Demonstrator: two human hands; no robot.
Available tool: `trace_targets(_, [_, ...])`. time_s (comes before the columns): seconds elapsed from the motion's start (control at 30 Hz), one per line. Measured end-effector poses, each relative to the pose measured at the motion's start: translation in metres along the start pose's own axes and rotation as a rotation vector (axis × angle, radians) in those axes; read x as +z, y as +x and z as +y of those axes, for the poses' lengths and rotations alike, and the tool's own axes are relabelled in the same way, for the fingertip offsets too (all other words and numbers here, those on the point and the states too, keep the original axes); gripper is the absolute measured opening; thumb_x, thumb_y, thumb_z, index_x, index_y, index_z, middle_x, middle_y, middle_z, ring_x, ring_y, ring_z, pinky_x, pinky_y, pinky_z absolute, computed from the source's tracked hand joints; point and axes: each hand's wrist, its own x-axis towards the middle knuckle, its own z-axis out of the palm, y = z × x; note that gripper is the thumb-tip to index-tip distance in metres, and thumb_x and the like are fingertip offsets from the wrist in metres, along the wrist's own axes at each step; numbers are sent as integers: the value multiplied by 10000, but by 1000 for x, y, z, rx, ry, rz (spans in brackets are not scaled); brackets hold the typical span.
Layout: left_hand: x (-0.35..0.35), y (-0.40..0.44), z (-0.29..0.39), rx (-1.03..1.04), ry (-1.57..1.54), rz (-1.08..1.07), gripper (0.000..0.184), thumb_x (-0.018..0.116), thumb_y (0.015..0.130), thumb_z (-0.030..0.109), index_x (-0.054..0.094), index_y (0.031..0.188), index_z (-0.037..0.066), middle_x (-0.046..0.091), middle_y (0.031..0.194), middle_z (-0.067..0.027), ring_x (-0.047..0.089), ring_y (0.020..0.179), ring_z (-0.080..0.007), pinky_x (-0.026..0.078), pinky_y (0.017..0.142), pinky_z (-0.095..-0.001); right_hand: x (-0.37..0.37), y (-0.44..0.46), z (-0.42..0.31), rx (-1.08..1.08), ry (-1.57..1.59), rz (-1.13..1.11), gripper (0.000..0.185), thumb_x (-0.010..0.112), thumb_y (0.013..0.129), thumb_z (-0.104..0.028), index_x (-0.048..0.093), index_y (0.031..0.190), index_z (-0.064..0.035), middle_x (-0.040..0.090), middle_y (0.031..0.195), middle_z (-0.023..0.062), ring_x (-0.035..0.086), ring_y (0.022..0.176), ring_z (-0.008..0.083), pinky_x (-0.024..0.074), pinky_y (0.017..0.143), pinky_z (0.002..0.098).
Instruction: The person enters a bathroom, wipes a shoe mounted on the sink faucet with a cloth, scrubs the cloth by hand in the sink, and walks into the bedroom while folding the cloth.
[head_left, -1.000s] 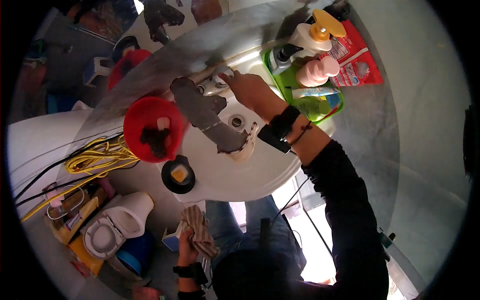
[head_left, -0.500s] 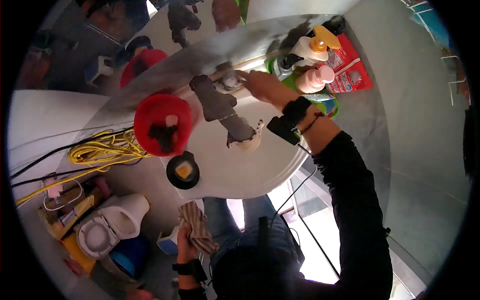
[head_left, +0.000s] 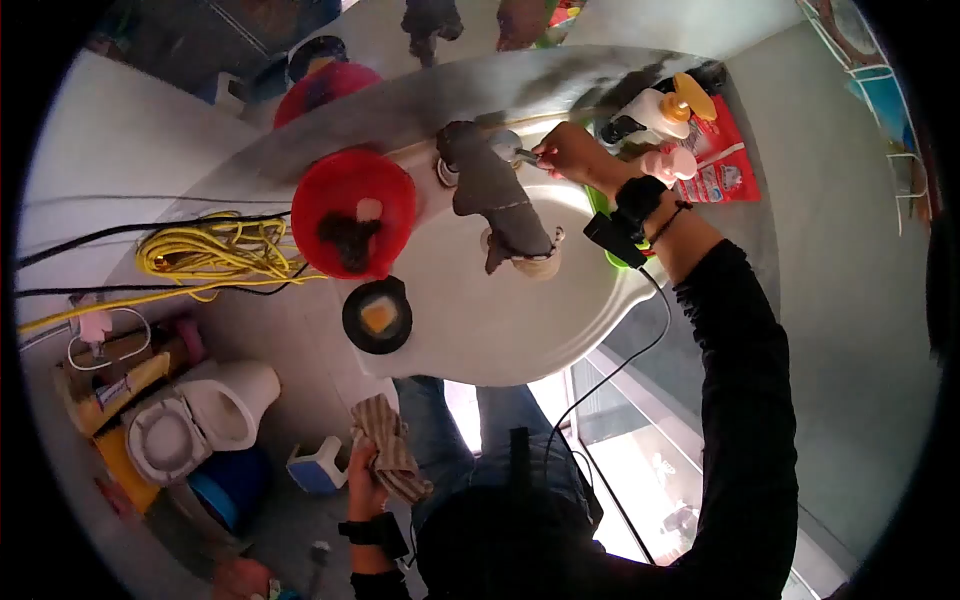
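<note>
My right hand [head_left: 575, 155] reaches over the back of the white washbasin [head_left: 450, 345]. Its fingers are closed on the lever of a metal tap handle [head_left: 507, 145]. Beside it a dark grey, sleeve-like shape [head_left: 490, 190] extends over the basin, with a pale, rounded end [head_left: 540, 262] low in the bowl; I cannot tell what it is made of. Down by my left leg, my left hand [head_left: 365, 480] grips a brown striped cloth [head_left: 390, 447], which hangs bunched.
A red plastic bowl [head_left: 393, 215] with a dark clump inside and a black dish [head_left: 378, 316] with a yellowish block stand at the basin's left. Pump bottles [head_left: 655, 115] and a red packet [head_left: 722, 150] are at right. Yellow cable [head_left: 215, 250], a toilet [head_left: 235, 405] and a stool [head_left: 318, 466] lie left.
The view has shifted, so the basin items appear further right and slightly higher. My right hand stays at the tap handle, whose lever now shows between the fingers. My left hand still holds the cloth.
</note>
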Motion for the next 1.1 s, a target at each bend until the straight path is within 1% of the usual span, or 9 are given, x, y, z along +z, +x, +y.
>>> trace_targets(0.1, [3, -5, -3, 33, 36, 5, 365, 392, 780, 182, 373, 1113, 35, 508, 992, -110, 520, 846, -236, 439, 724, -362, 0, -2, -3, 9, 45, 24, 123, 546, 682, -18, 584, 779, 48, 547, 557, 81, 534, 486, 98, 432, 455, 241])
trace_targets(0.17, [-2, -5, -5, 0, -37, -57, 404, 404, 775, 149, 319, 1153, 34, 475, 1037, -118, 503, 892, -237, 424, 761, -361, 1, -2, -7, -14, -62, -2, 113, 557, 674, -15, 584, 762, 50, 545, 550, 83, 532, 486, 94, 429, 448, 239])
trace_targets(0.23, [-4, -3, -8, 0, -33, -60, 404, 404, 776, 151, 320, 1154, 37, 474, 1040, -118, 502, 895, -234, 423, 763, -361, 6, -5, -7, -8, 204, 7, 96, 573, 665, -50, 580, 625, 37, 540, 514, 95, 559, 468, 148, 437, 444, 270])
trace_targets(0.4, [9, -10, -4, 14, 7, -17, 405, 407, 779, 167, 320, 1156, 47, 466, 1053, -115, 496, 910, -224, 421, 769, -359, 10, 0, 0, 142, 389, 16, 73, 604, 641, 4, 588, 676, 66, 565, 599, 104, 585, 528, 167, 471, 473, 252])
trace_targets(0.47, [8, -7, -7, 4, -107, -59, 371, 383, 781, 164, 363, 1123, 21, 495, 1018, -113, 502, 891, -238, 420, 767, -357, 8, -1, -2, 142, 409, -6, 80, 605, 643, 8, 584, 689, 70, 565, 616, 110, 585, 537, 175, 477, 481, 256])
trace_targets(0.6, [0, -5, -8, 4, -67, -68, 374, 385, 785, 171, 360, 1127, 21, 493, 1024, -111, 496, 906, -238, 408, 786, -358, 14, 1, -7, 188, 517, -38, 101, 607, 658, 7, 566, 718, 77, 561, 683, 133, 585, 567, 206, 492, 505, 270])
trace_targets(0.8, [4, -5, -9, 5, -10, 7, 393, 399, 785, 188, 349, 1137, 20, 483, 1048, -111, 493, 915, -232, 405, 792, -357, 24, -1, -8, 247, 643, 46, 95, 594, 676, 9, 539, 711, 77, 551, 703, 148, 583, 577, 225, 502, 512, 278])
trace_targets(1.0, [0, 4, -10, -11, 1, -113, 432, 410, 791, 194, 290, 1179, 46, 438, 1108, -105, 469, 971, -233, 398, 814, -354, 29, -4, -12, 294, 748, 83, 106, 593, 676, 10, 529, 707, 89, 552, 691, 157, 586, 589, 229, 505, 510, 279])
trace_targets(1.1, [9, 4, -8, -14, -18, -44, 381, 414, 780, 193, 361, 1115, 21, 505, 992, -115, 509, 875, -237, 431, 746, -361, 31, -5, -15, 336, 794, 119, 111, 600, 676, 4, 532, 703, 87, 557, 688, 162, 585, 581, 226, 506, 509, 273])
